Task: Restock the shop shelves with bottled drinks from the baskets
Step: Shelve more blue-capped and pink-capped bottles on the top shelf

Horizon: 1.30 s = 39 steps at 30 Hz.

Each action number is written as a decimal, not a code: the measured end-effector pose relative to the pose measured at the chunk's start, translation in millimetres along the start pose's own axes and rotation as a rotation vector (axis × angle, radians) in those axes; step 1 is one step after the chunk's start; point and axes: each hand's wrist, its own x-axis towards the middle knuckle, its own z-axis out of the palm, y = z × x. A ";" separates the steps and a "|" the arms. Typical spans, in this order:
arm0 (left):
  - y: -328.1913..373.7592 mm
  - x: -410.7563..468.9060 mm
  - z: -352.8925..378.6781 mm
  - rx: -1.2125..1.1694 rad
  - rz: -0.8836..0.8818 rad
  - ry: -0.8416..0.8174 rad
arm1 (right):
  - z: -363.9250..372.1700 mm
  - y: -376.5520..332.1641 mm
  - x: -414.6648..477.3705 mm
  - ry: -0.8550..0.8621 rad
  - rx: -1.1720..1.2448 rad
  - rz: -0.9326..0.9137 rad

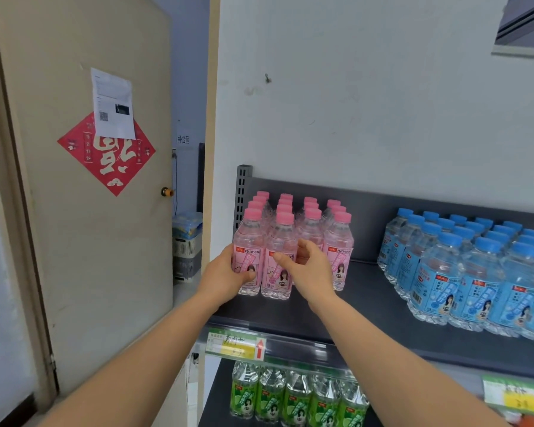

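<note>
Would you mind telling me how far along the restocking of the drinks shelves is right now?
Done: pink peach soda bottles stand in four rows on the top shelf, blue bottles beside them, green bottles below. In hand: the left hand grips the front-left pink bottle; the right hand is at its neighbours, grip unclear. Left: likely the bare shelf between pink and blue.

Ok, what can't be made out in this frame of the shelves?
Head view:
- right hand: grip unclear, its back hides the fingertips.
- pink bottle behind it: label hidden by that hand.
- blue bottles: cut off by right edge.
- price tag: writing too small.
- baskets: mostly behind the wall.
</note>
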 end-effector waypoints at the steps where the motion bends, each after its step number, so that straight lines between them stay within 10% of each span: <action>1: 0.6 -0.5 -0.6 0.006 -0.004 -0.006 | 0.2 -0.2 -0.7 -0.003 -0.017 0.003; 17: 64.1 -69.7 38.9 0.208 0.167 0.249 | -129.6 14.3 -81.7 0.029 -0.439 -0.119; 39: 147.0 -346.5 358.0 0.234 0.431 -0.551 | -468.3 175.4 -340.7 0.052 -0.835 0.553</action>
